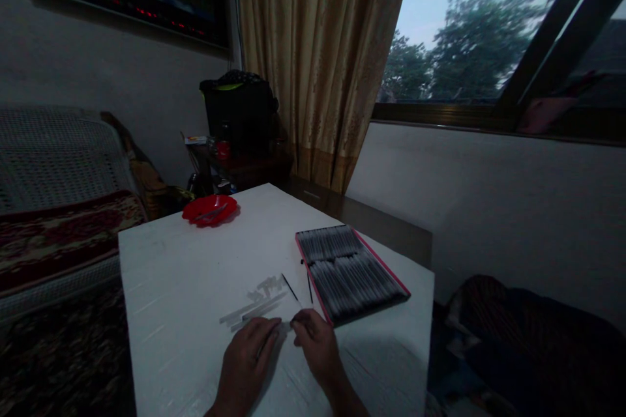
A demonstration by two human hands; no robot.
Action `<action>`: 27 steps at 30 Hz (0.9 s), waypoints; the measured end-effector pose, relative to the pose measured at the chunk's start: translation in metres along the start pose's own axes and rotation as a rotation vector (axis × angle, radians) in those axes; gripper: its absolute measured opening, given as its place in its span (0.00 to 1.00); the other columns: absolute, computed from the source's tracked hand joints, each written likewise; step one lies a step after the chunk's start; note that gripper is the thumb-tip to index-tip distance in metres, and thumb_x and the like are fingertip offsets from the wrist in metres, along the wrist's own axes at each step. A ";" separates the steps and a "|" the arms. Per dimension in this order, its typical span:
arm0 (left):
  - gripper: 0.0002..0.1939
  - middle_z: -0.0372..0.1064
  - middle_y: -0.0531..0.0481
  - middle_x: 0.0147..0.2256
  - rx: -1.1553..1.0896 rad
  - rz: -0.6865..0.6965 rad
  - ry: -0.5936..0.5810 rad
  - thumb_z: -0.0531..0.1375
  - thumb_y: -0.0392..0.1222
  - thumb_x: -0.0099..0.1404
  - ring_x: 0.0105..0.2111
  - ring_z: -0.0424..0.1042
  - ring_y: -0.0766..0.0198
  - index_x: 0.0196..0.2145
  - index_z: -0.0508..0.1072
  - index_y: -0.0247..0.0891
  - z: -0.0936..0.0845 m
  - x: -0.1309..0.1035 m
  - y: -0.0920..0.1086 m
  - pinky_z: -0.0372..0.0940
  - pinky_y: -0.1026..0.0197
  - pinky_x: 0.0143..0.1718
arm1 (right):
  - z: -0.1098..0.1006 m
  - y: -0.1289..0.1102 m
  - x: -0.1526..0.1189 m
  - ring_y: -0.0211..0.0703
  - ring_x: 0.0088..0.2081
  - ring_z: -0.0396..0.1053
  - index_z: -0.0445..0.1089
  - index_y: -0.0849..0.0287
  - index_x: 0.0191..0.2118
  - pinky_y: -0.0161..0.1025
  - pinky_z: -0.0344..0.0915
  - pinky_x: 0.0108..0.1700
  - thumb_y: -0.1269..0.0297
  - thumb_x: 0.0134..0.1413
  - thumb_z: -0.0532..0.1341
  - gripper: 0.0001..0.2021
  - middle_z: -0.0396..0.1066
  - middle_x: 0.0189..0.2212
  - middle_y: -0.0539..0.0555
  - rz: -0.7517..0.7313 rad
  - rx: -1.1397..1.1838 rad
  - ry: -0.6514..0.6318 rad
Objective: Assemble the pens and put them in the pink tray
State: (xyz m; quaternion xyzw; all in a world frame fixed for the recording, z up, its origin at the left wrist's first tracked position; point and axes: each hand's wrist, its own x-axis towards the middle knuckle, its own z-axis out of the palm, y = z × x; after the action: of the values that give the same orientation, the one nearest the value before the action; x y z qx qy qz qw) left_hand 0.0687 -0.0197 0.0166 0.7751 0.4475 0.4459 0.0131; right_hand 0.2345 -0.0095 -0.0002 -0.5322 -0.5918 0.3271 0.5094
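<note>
Both hands low over the white table (pixel 171 300), working close together. Left hand (pixel 249 352): fingers curled inward, thumb and forefinger drawn near each other; can't tell if anything is pinched there. Right hand (pixel 317 339): thumb and forefinger brought nearly together, tips facing the left hand's. Something pale may sit between the two sets of tips, but too small and dim to confirm, so grip not confirmed on either side.

Step in hand, as I judge it: fine two-handed handling of a small thin piece, just above the table or on it. Main item is the flat case (pixel 352 273), pink-edged, lying on the table to the right of and beyond the hands, filled with two rows of thin dark-and-pale sticks. One dark stick (pixel 289 286) lies outside it, just beyond the right hand, pointing toward it; another dark stick (pixel 310 288) lies just beside the case's near left edge. Grey strips (pixel 243 311) are scattered beyond the left hand. Red dish (pixel 211 210) well apart, near the far left edge.

Next move seems to call for a light fingertip pinch and steady wrists, without brushing the loose strips.
</note>
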 end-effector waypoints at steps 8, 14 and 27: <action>0.14 0.76 0.50 0.33 0.063 0.080 -0.137 0.51 0.48 0.68 0.33 0.74 0.62 0.42 0.75 0.44 0.009 0.005 0.006 0.68 0.59 0.34 | -0.007 0.002 -0.014 0.38 0.23 0.68 0.74 0.60 0.33 0.30 0.61 0.21 0.60 0.45 0.64 0.10 0.71 0.22 0.50 0.136 0.321 0.012; 0.13 0.75 0.49 0.34 0.092 0.074 -0.165 0.53 0.47 0.67 0.33 0.73 0.61 0.42 0.75 0.45 0.011 0.003 0.003 0.66 0.58 0.36 | -0.008 -0.002 -0.016 0.41 0.29 0.72 0.74 0.59 0.32 0.35 0.69 0.32 0.65 0.47 0.62 0.06 0.74 0.28 0.52 0.046 0.287 0.009; 0.12 0.76 0.50 0.33 0.056 0.110 -0.161 0.53 0.45 0.68 0.32 0.72 0.62 0.41 0.75 0.44 0.009 0.004 0.008 0.65 0.58 0.35 | -0.009 -0.005 -0.019 0.40 0.27 0.70 0.75 0.58 0.31 0.33 0.66 0.29 0.65 0.51 0.59 0.07 0.74 0.26 0.52 -0.019 0.049 0.029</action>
State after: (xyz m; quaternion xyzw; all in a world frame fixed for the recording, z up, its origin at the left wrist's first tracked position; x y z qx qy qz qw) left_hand 0.0807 -0.0185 0.0172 0.8319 0.4142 0.3693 0.0029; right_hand 0.2398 -0.0302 0.0019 -0.5188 -0.5812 0.3290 0.5336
